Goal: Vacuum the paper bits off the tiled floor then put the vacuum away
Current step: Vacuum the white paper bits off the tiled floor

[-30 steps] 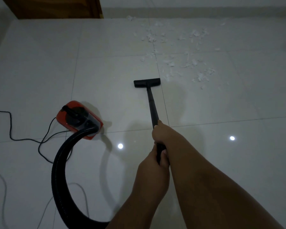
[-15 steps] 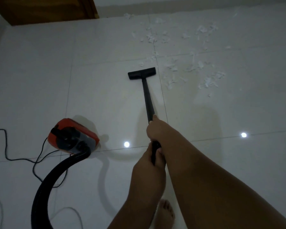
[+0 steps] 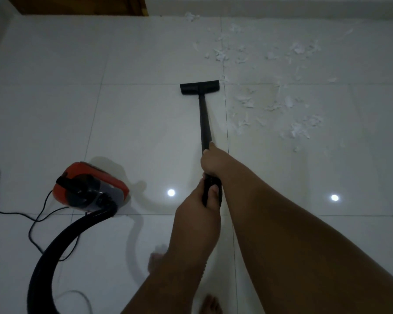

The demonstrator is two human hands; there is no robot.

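While the nozzle (image 3: 199, 87) is edging forward from a second ago to the left fringe of the paper bits (image 3: 279, 105), both the right hand (image 3: 213, 160) and left hand (image 3: 200, 214) are clamping the wand (image 3: 204, 123); most scraps are still lying uncollected.

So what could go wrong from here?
The power cord loops loose on the floor near the bare foot, so it might trip the person. The paper bits lie right of the nozzle, and some reach the far wall, so a straight push could miss them.
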